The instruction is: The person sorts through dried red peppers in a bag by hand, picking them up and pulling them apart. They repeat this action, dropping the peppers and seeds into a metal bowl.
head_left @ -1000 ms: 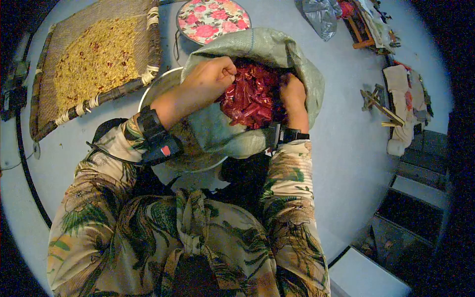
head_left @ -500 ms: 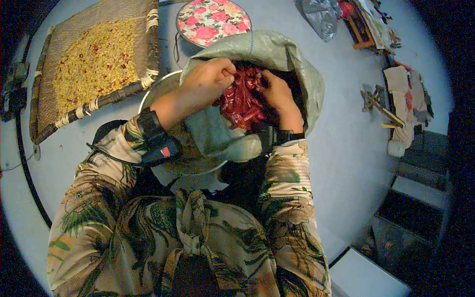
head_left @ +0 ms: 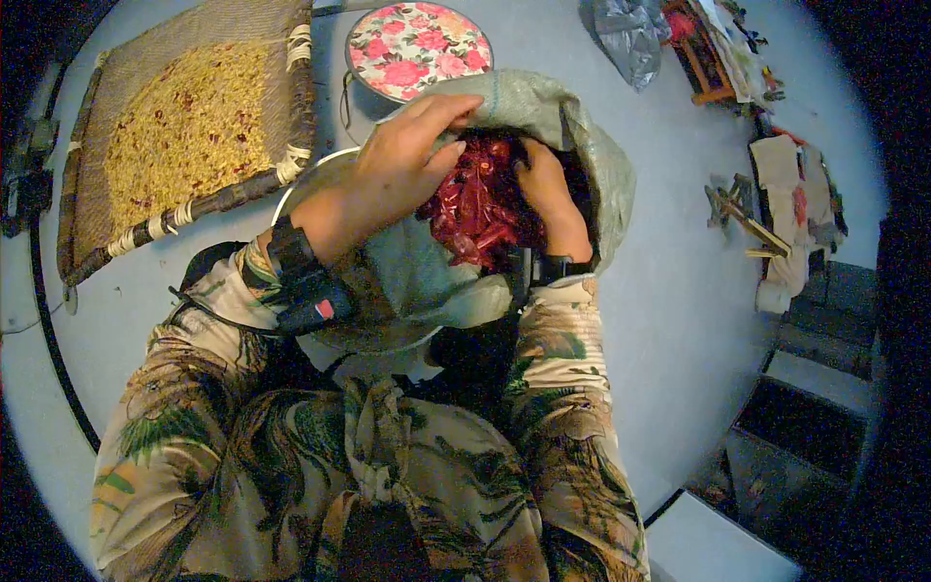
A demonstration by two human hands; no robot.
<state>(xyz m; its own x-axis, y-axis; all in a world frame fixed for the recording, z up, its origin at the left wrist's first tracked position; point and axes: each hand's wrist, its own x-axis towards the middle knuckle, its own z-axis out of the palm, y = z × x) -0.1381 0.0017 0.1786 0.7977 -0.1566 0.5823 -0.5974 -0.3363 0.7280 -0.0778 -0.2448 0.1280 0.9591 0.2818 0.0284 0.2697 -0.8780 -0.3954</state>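
A pale green woven sack (head_left: 529, 102) with its rim folded back holds dark red dried chillies (head_left: 480, 209). My left hand (head_left: 412, 145) hovers over the left side of its mouth, with thumb and fingers apart and nothing visible between them. Inside the right side of the opening, my right hand (head_left: 551, 189) is closed, its curled fingers against the chillies. Shadow and the hand itself hide what those fingers grip. Under the sack's left side, a round pan (head_left: 320, 175) shows its light rim.
At the upper left, a wood-framed woven tray (head_left: 199, 206) bears yellow bits with red flecks. A round flower-patterned stool (head_left: 419, 48) stands beyond the sack. A grey plastic bag (head_left: 628, 44) and a small wooden stand (head_left: 747, 218) lie to the right, near dark steps (head_left: 800, 407).
My left hand has opened from a pinch, its fingers now stretched toward the sack's far rim. My right hand has shifted slightly within the sack, and its fingers remain curled.
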